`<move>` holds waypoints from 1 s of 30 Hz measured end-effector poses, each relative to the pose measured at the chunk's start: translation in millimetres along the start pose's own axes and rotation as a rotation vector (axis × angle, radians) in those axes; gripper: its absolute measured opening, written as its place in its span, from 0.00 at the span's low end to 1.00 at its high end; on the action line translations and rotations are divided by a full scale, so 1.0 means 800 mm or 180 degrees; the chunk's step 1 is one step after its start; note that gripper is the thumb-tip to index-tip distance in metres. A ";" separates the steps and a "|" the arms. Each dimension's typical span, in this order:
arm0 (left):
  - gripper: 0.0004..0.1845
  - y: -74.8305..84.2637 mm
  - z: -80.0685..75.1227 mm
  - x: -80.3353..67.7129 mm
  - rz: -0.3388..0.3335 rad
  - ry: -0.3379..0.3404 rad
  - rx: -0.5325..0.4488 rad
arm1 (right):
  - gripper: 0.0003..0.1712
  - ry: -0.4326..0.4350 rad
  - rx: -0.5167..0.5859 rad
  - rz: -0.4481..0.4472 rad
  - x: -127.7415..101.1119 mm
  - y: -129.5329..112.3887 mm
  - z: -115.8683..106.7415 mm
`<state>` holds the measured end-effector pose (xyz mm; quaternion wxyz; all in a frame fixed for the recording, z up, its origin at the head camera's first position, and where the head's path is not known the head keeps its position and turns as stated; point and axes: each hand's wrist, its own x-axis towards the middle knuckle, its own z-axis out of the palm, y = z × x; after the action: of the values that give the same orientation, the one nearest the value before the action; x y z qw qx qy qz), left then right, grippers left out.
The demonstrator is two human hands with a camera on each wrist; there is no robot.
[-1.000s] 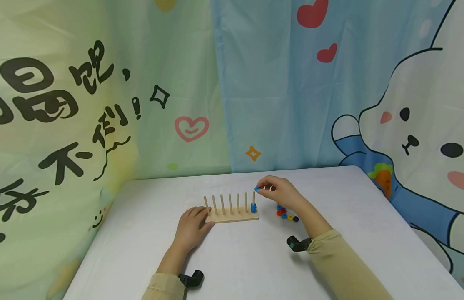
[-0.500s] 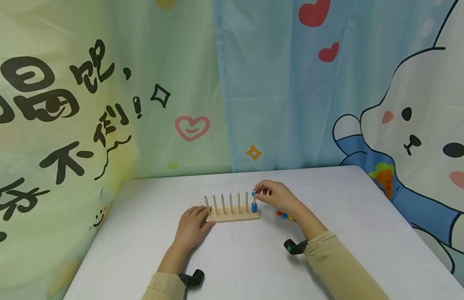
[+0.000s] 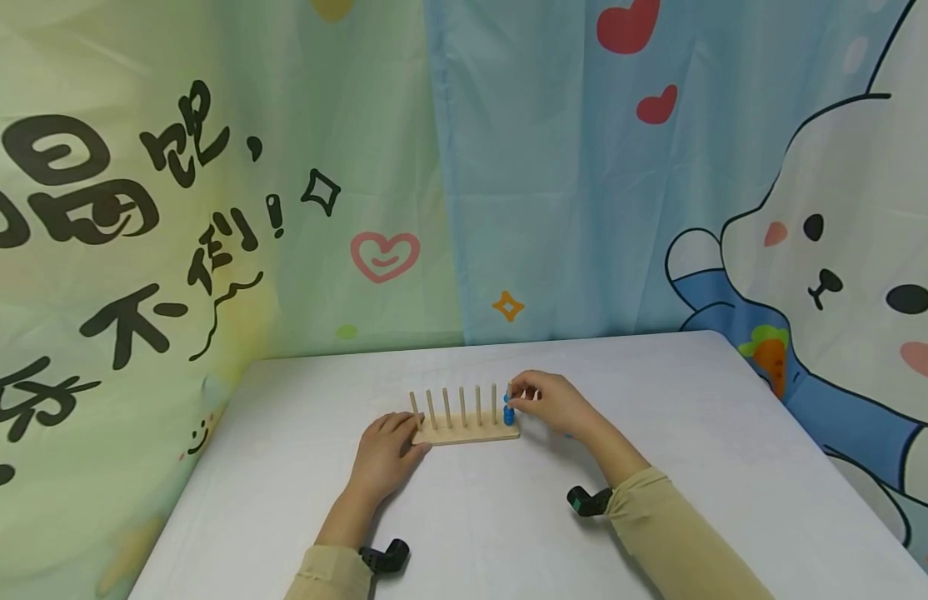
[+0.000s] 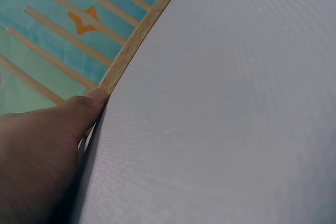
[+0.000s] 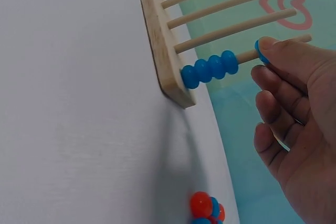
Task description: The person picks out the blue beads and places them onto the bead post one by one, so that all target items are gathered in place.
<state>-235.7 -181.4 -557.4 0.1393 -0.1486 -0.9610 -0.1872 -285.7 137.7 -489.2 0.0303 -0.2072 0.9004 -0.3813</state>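
Note:
A wooden base [image 3: 467, 434] with a row of upright pegs stands on the white table [image 3: 471, 517]. Several blue beads [image 3: 509, 414] are stacked on the rightmost peg [image 5: 247, 55]. My right hand [image 3: 513, 390] pinches one more blue bead [image 5: 261, 52] threaded on that peg, a little above the stack [image 5: 210, 68]. My left hand [image 3: 385, 454] rests on the table with straight fingers against the base's left end. In the left wrist view its thumb [image 4: 86, 109] presses the base's corner [image 4: 134, 43].
Loose red and blue beads [image 5: 206, 208] lie on the table right of the base, hidden behind my right hand in the head view. Printed curtains [image 3: 209, 208] hang close behind the table. Its right edge [image 3: 809, 442] runs diagonally.
My right hand has come down from above the rightmost peg and slid the blue bead onto it, covering the loose beads in the head view. The left hand has stayed put.

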 end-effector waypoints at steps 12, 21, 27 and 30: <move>0.28 0.003 -0.002 -0.001 -0.0050 0.0006 -0.0013 | 0.06 0.0015 0.0012 -0.0108 0.000 0.010 0.009; 0.28 0.002 -0.001 0.000 -0.0069 -0.0054 -0.0025 | 0.05 -0.0030 0.0030 -0.0129 -0.001 0.011 0.011; 0.28 0.002 -0.002 0.000 -0.0076 -0.0071 -0.0007 | 0.05 -0.0056 0.0022 -0.0100 -0.002 0.009 0.010; 0.29 0.002 -0.001 0.000 -0.0073 -0.0058 0.0000 | 0.08 -0.0047 0.0025 -0.0061 -0.005 0.009 0.009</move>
<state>-234.7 -180.3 -556.0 0.1283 -0.1392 -0.9639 -0.1875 -283.2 139.0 -499.4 0.0341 -0.2185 0.8966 -0.3836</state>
